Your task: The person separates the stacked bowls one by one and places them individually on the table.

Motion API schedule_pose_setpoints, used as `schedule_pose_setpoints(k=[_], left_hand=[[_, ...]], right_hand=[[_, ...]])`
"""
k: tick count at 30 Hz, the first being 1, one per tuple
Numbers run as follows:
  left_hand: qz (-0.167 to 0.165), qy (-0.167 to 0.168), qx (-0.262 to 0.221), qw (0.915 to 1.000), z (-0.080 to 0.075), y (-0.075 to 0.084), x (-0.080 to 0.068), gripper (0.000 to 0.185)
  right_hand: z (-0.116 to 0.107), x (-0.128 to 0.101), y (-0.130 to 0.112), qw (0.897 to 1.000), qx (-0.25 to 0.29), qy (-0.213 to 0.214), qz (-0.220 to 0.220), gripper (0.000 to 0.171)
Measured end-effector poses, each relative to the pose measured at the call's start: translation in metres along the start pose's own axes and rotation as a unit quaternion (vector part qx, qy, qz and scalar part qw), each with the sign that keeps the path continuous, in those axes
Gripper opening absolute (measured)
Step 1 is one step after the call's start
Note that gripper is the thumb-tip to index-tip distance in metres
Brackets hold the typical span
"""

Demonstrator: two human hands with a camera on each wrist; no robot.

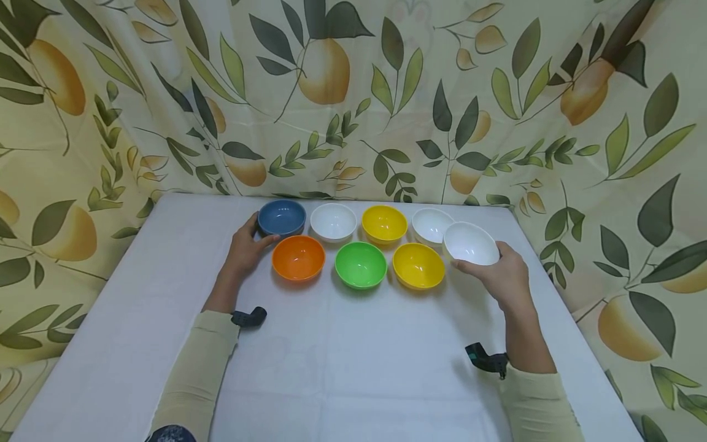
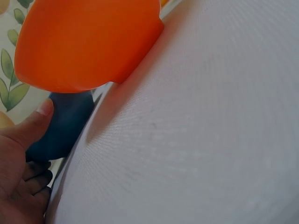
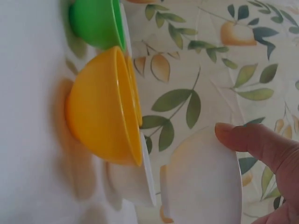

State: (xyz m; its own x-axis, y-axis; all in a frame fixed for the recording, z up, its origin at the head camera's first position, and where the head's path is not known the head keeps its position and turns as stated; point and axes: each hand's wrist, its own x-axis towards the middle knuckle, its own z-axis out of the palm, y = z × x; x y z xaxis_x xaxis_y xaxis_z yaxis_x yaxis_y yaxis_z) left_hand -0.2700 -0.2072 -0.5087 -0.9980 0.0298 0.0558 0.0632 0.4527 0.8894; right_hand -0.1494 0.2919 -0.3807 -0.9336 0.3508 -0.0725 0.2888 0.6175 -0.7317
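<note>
My right hand [image 1: 505, 276] grips a white bowl [image 1: 471, 244] by its rim, thumb on the near side. In the right wrist view that white bowl [image 3: 205, 179] is tilted and raised off the table, its foot showing against the cloth backdrop. At the back left, my left hand [image 1: 243, 248] holds a blue bowl [image 1: 282, 218] that stands on the table, its thumb along the near side. The left wrist view shows the thumb against the blue bowl [image 2: 70, 123]. An orange bowl [image 1: 298, 258] stands just in front of it.
Two rows of bowls run across the table [image 1: 331, 356]. The back row includes a white bowl [image 1: 334, 223], a yellow bowl [image 1: 384, 224] and another white bowl [image 1: 432, 226]. In front stand a green bowl [image 1: 361, 265] and a yellow bowl [image 1: 418, 266]. A patterned cloth [image 1: 342, 141] hangs behind.
</note>
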Motion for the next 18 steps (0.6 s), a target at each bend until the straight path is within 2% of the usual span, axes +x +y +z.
schedule_pose_setpoints(k=[15, 18], left_hand=[[-0.008, -0.001, -0.006, 0.9999, 0.000, 0.001, 0.000, 0.098], [-0.007, 0.000, -0.003, 1.0000, -0.001, 0.002, 0.000, 0.098]], right_hand=[[0.004, 0.019, 0.021, 0.995, -0.021, -0.027, 0.091, 0.102], [0.006, 0.022, 0.026, 0.995, -0.023, -0.029, 0.097, 0.103]])
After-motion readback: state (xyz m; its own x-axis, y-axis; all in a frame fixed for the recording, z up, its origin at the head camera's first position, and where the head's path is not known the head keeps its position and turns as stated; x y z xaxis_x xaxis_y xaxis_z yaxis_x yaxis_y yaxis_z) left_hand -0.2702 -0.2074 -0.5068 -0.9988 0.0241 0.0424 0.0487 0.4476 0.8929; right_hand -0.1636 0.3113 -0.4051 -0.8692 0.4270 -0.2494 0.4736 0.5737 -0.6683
